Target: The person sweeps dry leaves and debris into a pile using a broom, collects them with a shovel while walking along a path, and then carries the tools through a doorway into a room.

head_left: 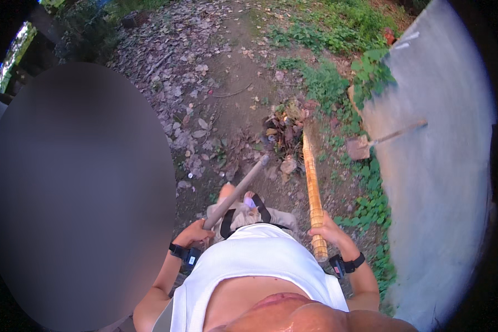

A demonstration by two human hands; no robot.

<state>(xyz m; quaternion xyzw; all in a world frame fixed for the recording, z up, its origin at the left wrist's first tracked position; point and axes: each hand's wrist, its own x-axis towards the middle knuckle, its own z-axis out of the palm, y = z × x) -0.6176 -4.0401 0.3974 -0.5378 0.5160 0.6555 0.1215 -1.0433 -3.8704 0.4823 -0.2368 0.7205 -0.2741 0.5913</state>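
My left hand (194, 232) is closed around the lower end of a plain grey-brown wooden pole (236, 193), which slants up and to the right. Its far tip ends beside a small heap of dead leaves and litter (284, 133) on the dirt. In my right hand (328, 229) I grip a thick yellow bamboo pole (312, 185) with ringed joints. This pole runs forward to the right side of the heap, where its far end blends into brown material; I cannot tell what is fixed there.
A shovel (359, 148) with a wooden handle lies at the right, along the edge of a grey concrete slab (437, 193). Green creepers (370, 205) line that edge. Fallen leaves (171, 61) cover the ground at the far left. A large blurred shape (77, 199) hides the left side.
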